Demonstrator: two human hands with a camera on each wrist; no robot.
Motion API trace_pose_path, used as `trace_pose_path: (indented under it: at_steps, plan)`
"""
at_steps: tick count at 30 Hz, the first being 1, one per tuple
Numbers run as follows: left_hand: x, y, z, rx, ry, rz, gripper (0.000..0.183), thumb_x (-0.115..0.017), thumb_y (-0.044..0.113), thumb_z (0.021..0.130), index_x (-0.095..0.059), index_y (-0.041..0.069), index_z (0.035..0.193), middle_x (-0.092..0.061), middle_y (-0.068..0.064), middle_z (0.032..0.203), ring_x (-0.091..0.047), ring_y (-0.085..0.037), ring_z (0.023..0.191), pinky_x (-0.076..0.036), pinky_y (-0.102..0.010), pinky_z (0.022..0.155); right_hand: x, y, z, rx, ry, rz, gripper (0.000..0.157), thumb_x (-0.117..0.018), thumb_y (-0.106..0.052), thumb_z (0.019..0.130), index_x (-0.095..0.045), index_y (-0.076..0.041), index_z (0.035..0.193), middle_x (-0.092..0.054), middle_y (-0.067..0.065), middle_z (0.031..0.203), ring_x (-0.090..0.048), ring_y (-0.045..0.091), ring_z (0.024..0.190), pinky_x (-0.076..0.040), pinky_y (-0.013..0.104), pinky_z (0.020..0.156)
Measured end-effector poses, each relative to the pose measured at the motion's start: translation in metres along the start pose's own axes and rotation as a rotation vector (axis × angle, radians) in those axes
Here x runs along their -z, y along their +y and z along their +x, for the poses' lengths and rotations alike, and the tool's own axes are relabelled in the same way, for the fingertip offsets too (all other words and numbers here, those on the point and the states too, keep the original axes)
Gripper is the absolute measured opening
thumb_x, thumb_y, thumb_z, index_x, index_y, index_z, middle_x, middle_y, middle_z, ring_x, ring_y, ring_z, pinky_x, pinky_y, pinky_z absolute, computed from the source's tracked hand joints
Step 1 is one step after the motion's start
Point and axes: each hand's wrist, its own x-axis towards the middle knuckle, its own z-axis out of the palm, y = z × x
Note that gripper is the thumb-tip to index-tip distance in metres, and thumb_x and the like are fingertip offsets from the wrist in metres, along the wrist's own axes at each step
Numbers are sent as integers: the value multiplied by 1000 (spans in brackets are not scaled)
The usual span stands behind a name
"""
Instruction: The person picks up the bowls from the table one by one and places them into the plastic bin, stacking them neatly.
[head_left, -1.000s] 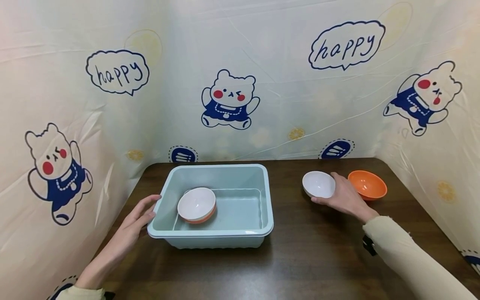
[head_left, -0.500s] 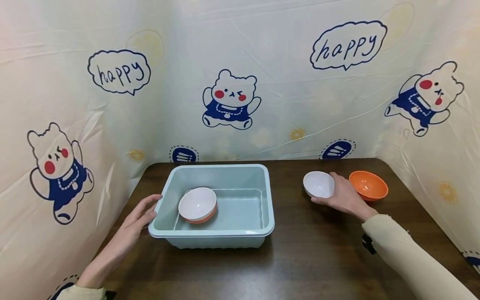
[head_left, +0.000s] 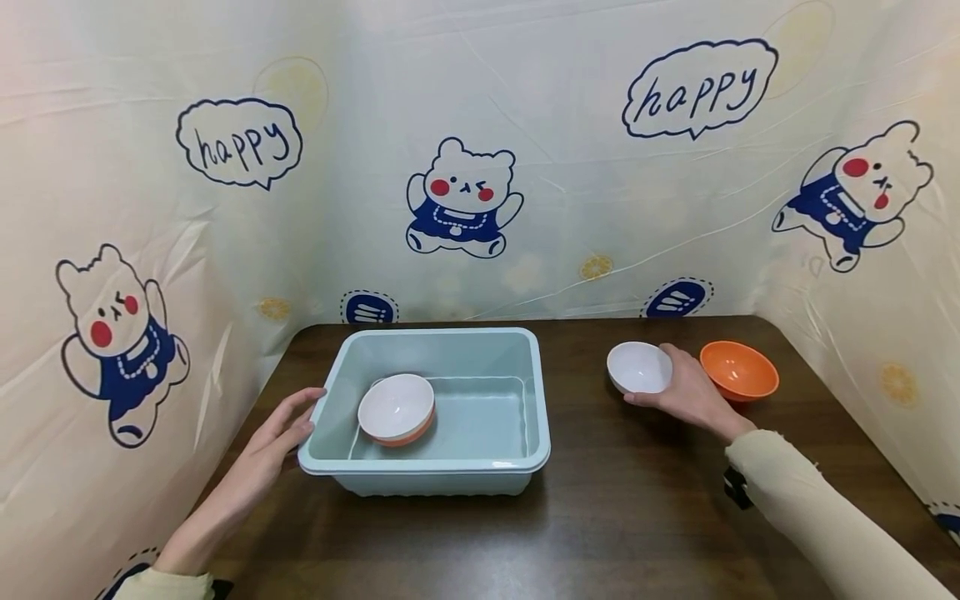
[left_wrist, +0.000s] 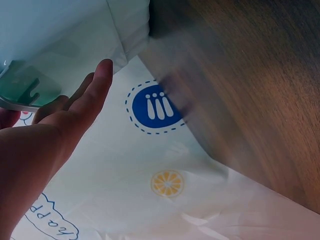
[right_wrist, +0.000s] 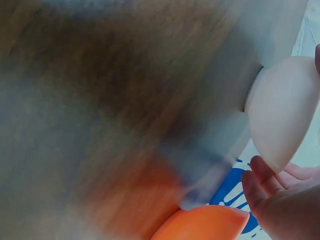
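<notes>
On the right of the table, my right hand [head_left: 693,390] holds a small white bowl [head_left: 636,367] by its side, thumb at the near rim and fingers at the far rim. The right wrist view shows the same white bowl [right_wrist: 282,110] from the side, its base at the tabletop, with fingertips [right_wrist: 260,170] at its edge. My left hand [head_left: 272,446] touches the left side of a pale blue-green plastic basin [head_left: 420,479]. In the left wrist view its fingers [left_wrist: 92,95] lie fairly straight along the basin's outer wall. Inside the basin, a white bowl [head_left: 396,406] sits stacked on an orange one [head_left: 408,439].
An orange bowl [head_left: 738,371] stands just right of my right hand. The dark wooden table [head_left: 600,517] is bordered at the back and sides by a printed cloth [head_left: 555,200]. Table surface lies between the basin and the white bowl.
</notes>
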Motion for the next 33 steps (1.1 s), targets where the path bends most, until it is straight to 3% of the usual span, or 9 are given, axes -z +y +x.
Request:
trace_pose_path:
  at_steps: [6,15,17,19,22,24,33]
  plan:
    - [0,-1,0,0,1,6,53,-38,26,116,-22,4,161,-26,-32,165,-50,-2,128,-53,-28,87,-1,3,-5,-25,34,65,121,-89,-59,76,-28,7,157,-42,34,151,-45,51,130,-42,71,102]
    - [0,-2,0,-16,1,-3,51,-37,24,116,-22,3,161,-27,-33,165,-51,6,123,-53,-28,87,-1,0,-11,-33,75,87,119,-89,-59,75,-30,4,156,-42,32,150,-44,49,130,-42,70,102]
    - [0,-2,0,-13,1,1,52,-38,25,116,-22,4,161,-27,-33,165,-51,-1,128,-53,-28,87,1,-2,-13,-33,81,86,120,-89,-60,75,-29,5,157,-41,32,151,-43,50,130,-41,71,103]
    - [0,-1,0,-7,0,8,52,-38,26,116,-22,4,161,-26,-32,165,-50,-14,135,-53,-28,88,2,-3,-15,-39,85,84,121,-89,-60,75,-28,5,157,-40,32,152,-42,49,131,-40,71,104]
    - [0,1,0,3,0,18,53,-37,27,116,-21,4,161,-25,-32,166,-42,-38,143,-52,-27,88,5,-6,-19,-40,87,89,122,-89,-60,75,-27,5,158,-38,32,154,-42,49,132,-39,71,105]
    - [0,2,0,8,0,18,53,-37,27,116,-21,5,162,-24,-31,167,-36,-47,144,-52,-27,88,6,-8,-21,-39,88,96,122,-90,-59,75,-27,4,159,-38,32,155,-42,49,133,-39,71,105]
    - [0,1,0,7,-11,20,54,-36,26,116,-19,3,162,-22,-33,166,-34,-51,145,-52,-27,87,11,-13,-31,-24,92,156,120,-92,-55,75,-28,4,159,-39,31,155,-42,49,133,-37,70,106]
